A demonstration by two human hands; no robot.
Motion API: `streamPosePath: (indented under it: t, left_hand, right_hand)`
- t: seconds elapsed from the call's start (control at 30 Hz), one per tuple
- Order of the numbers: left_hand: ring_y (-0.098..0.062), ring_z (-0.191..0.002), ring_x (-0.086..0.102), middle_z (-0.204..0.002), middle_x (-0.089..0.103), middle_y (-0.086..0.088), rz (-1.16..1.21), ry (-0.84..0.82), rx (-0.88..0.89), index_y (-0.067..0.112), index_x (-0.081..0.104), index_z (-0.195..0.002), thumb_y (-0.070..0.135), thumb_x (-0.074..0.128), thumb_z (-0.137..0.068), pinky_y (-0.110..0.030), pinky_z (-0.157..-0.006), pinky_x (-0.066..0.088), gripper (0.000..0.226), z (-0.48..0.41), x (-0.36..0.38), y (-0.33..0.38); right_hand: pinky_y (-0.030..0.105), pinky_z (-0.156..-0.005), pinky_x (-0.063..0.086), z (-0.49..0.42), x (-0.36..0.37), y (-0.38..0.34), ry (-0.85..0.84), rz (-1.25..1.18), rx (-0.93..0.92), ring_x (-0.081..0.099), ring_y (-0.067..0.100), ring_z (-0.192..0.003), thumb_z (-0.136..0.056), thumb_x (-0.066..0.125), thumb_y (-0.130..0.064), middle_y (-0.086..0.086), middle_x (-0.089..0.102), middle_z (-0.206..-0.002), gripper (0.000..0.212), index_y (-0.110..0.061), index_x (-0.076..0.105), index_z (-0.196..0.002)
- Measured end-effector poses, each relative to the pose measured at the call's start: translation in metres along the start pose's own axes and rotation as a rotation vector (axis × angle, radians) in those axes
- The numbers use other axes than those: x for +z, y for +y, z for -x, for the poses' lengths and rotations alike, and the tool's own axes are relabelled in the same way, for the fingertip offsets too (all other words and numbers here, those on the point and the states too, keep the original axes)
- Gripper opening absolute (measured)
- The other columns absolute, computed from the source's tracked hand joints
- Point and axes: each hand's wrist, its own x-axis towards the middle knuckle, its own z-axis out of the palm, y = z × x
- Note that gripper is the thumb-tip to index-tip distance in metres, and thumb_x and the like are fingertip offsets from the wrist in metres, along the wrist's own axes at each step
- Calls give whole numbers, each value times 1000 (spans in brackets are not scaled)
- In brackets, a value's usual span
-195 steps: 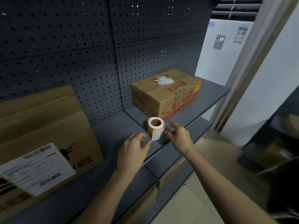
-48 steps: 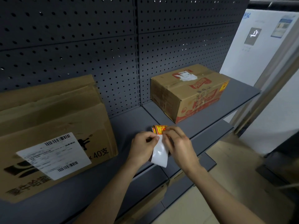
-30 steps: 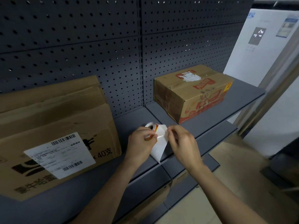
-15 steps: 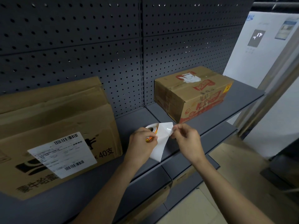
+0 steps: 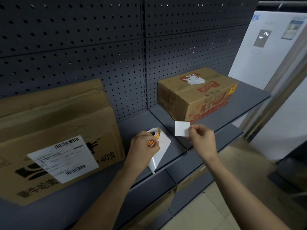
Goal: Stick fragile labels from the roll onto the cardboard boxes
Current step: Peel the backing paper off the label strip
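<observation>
My left hand (image 5: 144,147) grips the label roll (image 5: 155,133), whose white backing strip (image 5: 160,151) hangs down over the shelf's front. My right hand (image 5: 201,140) pinches a single square label (image 5: 181,128) by its right edge, white back side toward me, clear of the roll. A small printed cardboard box (image 5: 196,95) stands on the shelf behind and to the right of the label. A large cardboard box (image 5: 54,138) with a white shipping label leans at the left.
The grey metal shelf (image 5: 245,98) backs onto a dark pegboard wall (image 5: 99,47). A lower shelf (image 5: 187,193) holds more cardboard. A white panel (image 5: 265,52) stands at the right, with tiled floor below.
My right hand has peeled the label fully off the backing and pulled it right, away from the roll. My left hand stays holding the roll.
</observation>
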Motion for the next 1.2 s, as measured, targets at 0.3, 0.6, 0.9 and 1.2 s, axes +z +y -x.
streamPosePath:
  t: [0.3, 0.6, 0.9, 1.2]
  left_hand:
    - [-21, -89, 57, -109, 54, -5, -218, -111, 133, 2, 70, -99, 15, 58, -96, -35, -80, 51, 18, -11, 16, -3]
    - [-33, -97, 58, -107, 58, -13, -464, -170, 300, 8, 70, -102, 1, 67, -82, -38, -77, 54, 21, -13, 32, -13]
    - [-28, -111, 56, -122, 59, -4, -463, -84, 317, 20, 61, -129, 33, 64, -91, -52, -107, 42, 40, -8, 19, -5]
    - [-6, -83, 67, -88, 72, 6, 236, 49, -77, 18, 74, -94, 34, 61, -96, -35, -77, 55, 21, 23, -49, 36]
  right_hand:
    - [19, -53, 42, 6, -11, 6, -1, 17, -30, 57, 13, -65, -95, 56, -15, 7, 71, -79, 18, -15, 68, -82]
    - [32, -68, 52, 14, -20, 19, -49, 14, -20, 67, 22, -79, -95, 57, -14, 6, 73, -84, 17, -21, 69, -84]
    - [20, -61, 45, 20, -17, 7, -89, -16, -85, 59, 5, -69, -95, 58, -12, 1, 71, -81, 18, -22, 69, -84]
    - [17, -69, 48, 51, 11, -53, -103, -21, -408, 64, 5, -83, -96, 60, -16, -8, 70, -90, 11, -23, 69, -93]
